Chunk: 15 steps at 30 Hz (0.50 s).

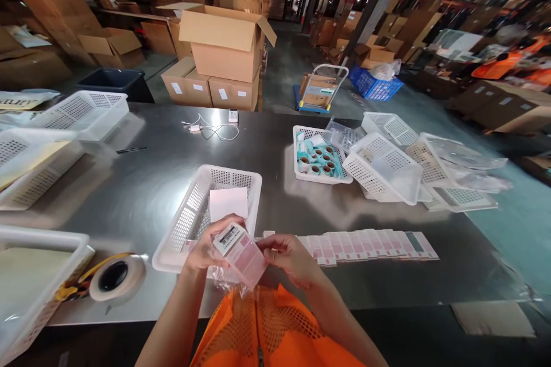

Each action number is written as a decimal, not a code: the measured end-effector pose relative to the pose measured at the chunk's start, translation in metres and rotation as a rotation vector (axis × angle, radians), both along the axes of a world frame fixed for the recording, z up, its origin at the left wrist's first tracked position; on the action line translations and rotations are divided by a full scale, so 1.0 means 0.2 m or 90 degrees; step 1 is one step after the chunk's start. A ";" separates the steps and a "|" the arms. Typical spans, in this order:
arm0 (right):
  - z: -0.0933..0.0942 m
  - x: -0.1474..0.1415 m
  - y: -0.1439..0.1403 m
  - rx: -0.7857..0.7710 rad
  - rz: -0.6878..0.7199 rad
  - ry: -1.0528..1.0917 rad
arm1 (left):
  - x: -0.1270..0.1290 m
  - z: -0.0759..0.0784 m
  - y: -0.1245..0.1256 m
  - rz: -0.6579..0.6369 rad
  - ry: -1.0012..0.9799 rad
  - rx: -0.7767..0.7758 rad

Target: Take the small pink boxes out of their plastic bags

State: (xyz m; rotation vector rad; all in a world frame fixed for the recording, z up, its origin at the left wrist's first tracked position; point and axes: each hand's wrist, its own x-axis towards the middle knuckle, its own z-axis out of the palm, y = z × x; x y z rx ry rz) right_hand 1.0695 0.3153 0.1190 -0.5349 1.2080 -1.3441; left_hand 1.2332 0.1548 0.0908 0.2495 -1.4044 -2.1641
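Observation:
My left hand (210, 246) is closed round a small pink box (245, 258) with a white barcode label on its upper end. Clear plastic film (228, 278) hangs crumpled beneath it. At the box's right edge, my right hand (293, 258) has thumb and fingers pinched together; whether they grip the box or its film is hard to tell. Behind my left hand stands a white perforated basket (253, 189) with a pale pink box (229, 203) in it. To the right of my hands, a row of overlapping flat pink packs (365, 245) lies on the metal table (167, 166).
A tape roll on a dispenser (116, 278) sits at the left, beside white trays (43, 235). At the back right are a basket of label rolls (318, 157) and stacked white baskets (383, 169). A white cable (215, 129) and a pen (131, 149) lie farther back.

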 end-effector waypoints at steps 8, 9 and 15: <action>0.00 0.04 0.01 -0.058 -0.195 0.413 | -0.04 0.01 -0.03 0.060 -0.035 0.009; 0.00 0.05 0.02 -0.073 -0.220 0.417 | -0.04 0.01 -0.03 0.085 -0.037 0.025; 0.04 0.03 0.07 -0.315 -0.150 0.509 | -0.11 0.03 0.02 0.222 -0.021 0.216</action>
